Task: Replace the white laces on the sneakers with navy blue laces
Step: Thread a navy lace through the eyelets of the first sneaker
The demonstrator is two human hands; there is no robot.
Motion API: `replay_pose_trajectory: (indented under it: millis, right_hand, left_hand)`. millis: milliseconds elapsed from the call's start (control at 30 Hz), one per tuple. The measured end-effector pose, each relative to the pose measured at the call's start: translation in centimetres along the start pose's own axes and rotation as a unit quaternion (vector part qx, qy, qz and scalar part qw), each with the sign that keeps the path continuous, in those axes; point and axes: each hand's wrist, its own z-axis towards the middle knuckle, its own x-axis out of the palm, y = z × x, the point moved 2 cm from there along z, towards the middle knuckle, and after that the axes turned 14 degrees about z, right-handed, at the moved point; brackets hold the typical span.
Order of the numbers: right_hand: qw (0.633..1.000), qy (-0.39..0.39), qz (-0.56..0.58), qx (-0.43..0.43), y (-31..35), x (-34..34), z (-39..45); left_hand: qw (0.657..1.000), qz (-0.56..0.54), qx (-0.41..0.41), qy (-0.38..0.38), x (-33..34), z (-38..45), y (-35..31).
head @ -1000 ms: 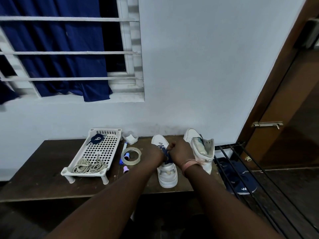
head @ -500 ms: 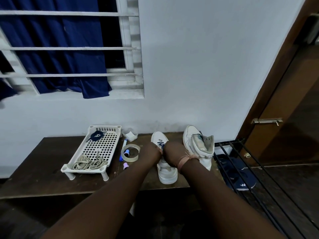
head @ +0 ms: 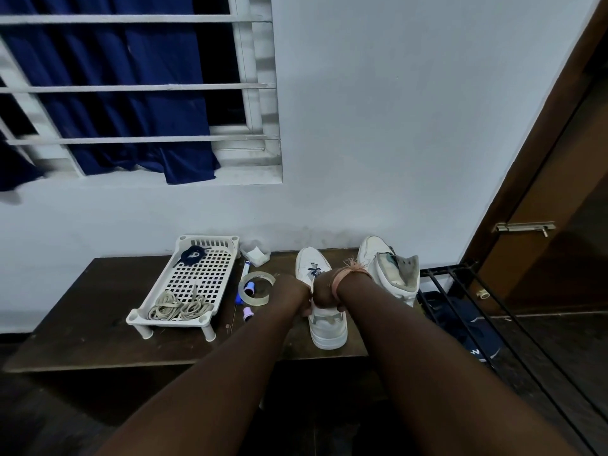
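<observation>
Both hands meet over the near white sneaker (head: 324,319), which lies on the dark counter (head: 82,311). The left hand (head: 294,292) and right hand (head: 324,291) are curled at its upper eyelets; what they pinch I cannot tell. Navy lace (head: 314,270) shows near the toe. The second sneaker (head: 391,268) stands just right. Old white laces (head: 179,306) lie in a white tray (head: 204,274), with a navy lace bundle (head: 192,254).
</observation>
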Motion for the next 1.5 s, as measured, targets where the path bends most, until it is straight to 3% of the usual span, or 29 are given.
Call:
replay_pose_trajectory:
  millis: [167, 267, 400, 467, 600, 700, 800, 1000, 1233, 1500]
  right_hand:
    - [0.997, -0.01, 0.071, -0.013, -0.8, -1.1, -0.8]
    - [0.986, -0.131, 0.105, -0.025, -2.4, -2.6, -0.8]
    - [0.926, -0.343, 0.155, 0.033, -6.7, -3.7, -2.6]
    - [0.912, -0.381, 0.132, 0.08, -9.3, -2.7, -3.0]
    - [0.926, -0.301, 0.127, 0.192, -12.7, 0.8, -2.3]
    - [0.926, -0.277, 0.175, 0.19, -13.2, 2.7, -1.3]
    - [0.932, -0.269, 0.172, 0.173, -13.1, 3.1, -0.6]
    - [0.917, -0.293, 0.221, 0.155, -13.9, 1.7, -0.9]
    - [0.88, -0.412, 0.215, 0.097, -11.9, -1.6, -3.6]
    - [0.866, -0.468, 0.174, 0.01, -5.5, -5.6, -6.5]
  left_hand:
    - [0.999, -0.045, -0.016, 0.019, 0.3, -0.2, -0.3]
    - [0.997, -0.073, -0.026, 0.03, 0.8, -0.3, -0.3]
    - [0.994, -0.097, -0.021, 0.035, 1.5, -0.8, -0.4]
    - [0.997, -0.076, -0.021, 0.022, 1.8, -0.4, -0.4]
    - [0.999, -0.046, -0.013, -0.008, 2.6, 0.4, -0.2]
    - [0.999, -0.022, 0.009, -0.024, 3.2, 1.1, -0.3]
    - [0.994, 0.094, 0.028, -0.045, 3.2, 1.4, -0.4]
    - [0.944, 0.304, 0.076, -0.108, 3.1, 1.8, -1.0]
    - [0.957, 0.26, 0.09, -0.095, 5.4, 1.3, -2.0]
    - [0.996, 0.031, 0.082, 0.009, 6.8, 1.0, -3.1]
